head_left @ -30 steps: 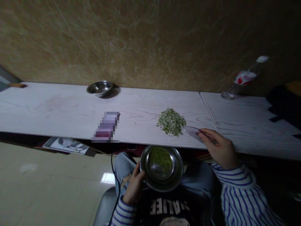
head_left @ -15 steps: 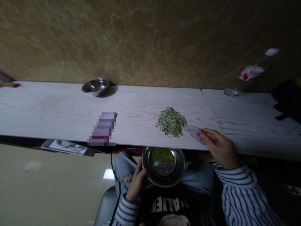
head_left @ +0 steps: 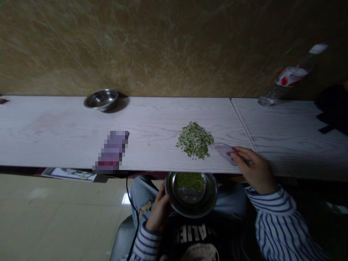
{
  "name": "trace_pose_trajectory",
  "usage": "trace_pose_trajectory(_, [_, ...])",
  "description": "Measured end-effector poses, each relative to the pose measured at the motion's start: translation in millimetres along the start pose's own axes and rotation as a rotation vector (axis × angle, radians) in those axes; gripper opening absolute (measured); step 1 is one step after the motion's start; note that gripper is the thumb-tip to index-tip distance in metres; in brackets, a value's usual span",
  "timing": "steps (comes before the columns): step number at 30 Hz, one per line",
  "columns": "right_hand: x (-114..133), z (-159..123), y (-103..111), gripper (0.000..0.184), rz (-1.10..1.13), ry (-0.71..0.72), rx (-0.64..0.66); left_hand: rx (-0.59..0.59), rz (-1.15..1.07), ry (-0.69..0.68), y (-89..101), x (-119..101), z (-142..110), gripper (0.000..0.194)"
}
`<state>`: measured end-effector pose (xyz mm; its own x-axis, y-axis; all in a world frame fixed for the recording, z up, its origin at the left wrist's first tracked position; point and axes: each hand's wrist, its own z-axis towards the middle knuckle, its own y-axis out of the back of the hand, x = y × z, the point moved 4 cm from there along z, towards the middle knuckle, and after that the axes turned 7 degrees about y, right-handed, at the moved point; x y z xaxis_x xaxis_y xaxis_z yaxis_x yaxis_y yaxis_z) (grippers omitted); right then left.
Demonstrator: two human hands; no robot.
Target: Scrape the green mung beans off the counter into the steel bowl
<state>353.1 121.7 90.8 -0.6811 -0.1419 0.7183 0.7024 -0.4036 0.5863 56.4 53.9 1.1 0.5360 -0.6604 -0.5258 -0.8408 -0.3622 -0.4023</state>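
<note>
My left hand [head_left: 159, 210] grips the left rim of a steel bowl [head_left: 191, 210], which sits over my lap just below the table's front edge. Green beans [head_left: 190, 181] lie along the bowl's far side. On the tabletop is a loose heap of green beans mixed with white grains [head_left: 194, 140]. Pinched in my right hand [head_left: 254, 168] is a thin, clear plastic piece with a rounded edge [head_left: 223, 150], its tip reaching the right side of the heap. The white grains are too small to name.
A second steel bowl [head_left: 102, 100] stands near the wall at the left. A phone-like blurred object [head_left: 111, 152] lies by the front edge. At the back right stands a clear plastic bottle [head_left: 288, 78], with a dark item [head_left: 333, 108] beside it. A black cable [head_left: 132, 206] hangs down.
The view has shifted slightly, moving the left-hand objects leftward in the picture. Both hands keep their holds, and the heap looks much the same.
</note>
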Motion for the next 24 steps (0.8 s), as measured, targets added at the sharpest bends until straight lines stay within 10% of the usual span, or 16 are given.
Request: trace_pose_trajectory(24, [3,2,-7,0.025,-0.087,0.166,0.045,-0.018,0.036,0.015,22.3,5,26,0.071])
